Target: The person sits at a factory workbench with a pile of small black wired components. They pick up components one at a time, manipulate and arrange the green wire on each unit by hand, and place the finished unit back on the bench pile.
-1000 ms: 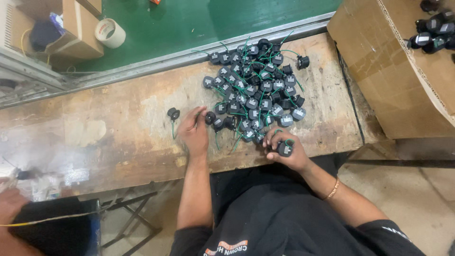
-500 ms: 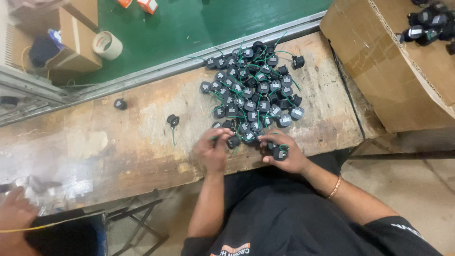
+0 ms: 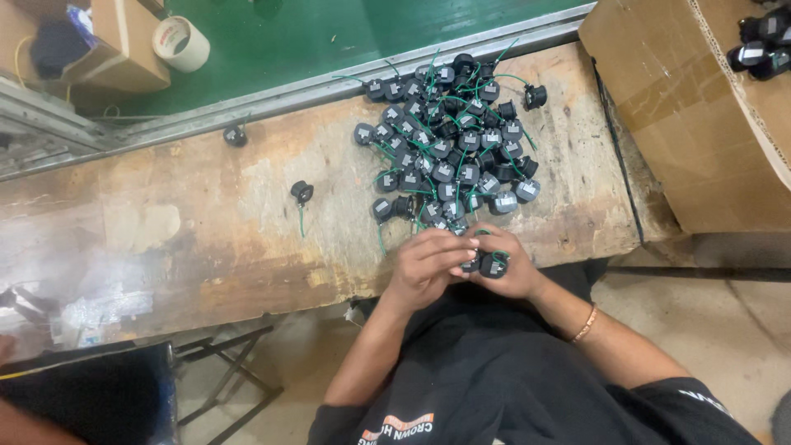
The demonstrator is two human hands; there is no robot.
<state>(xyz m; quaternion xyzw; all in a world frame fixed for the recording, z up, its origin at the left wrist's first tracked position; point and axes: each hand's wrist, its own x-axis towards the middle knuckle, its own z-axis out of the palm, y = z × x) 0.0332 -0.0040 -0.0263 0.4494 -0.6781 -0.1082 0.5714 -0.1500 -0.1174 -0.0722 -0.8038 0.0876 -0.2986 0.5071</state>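
A roll of pale masking tape was seen beside brown cardboard boxes on the green floor at the far left, beyond the metal rail edging the worn, scarred wooden bench. One small black round plastic part was left against that rail, and another black part with a green wire tail lay alone on the bench, well apart from the rest. Further right, a heap of small black round parts with grey labels and green wires was spread across the far half of the bench.

At the near edge, just below the heap, the left hand had been drawn back from the bench top, where it had rested a second earlier, and was brought against the right hand. The left fingers were curled narrowly over a black part that was mostly hidden. The right fingers were closed around a black round part with a grey label, held touching the left hand. From this, work on the held pieces was judged to have been taken up between both hands.

A large open cardboard carton with more black parts inside was seen at the far right.
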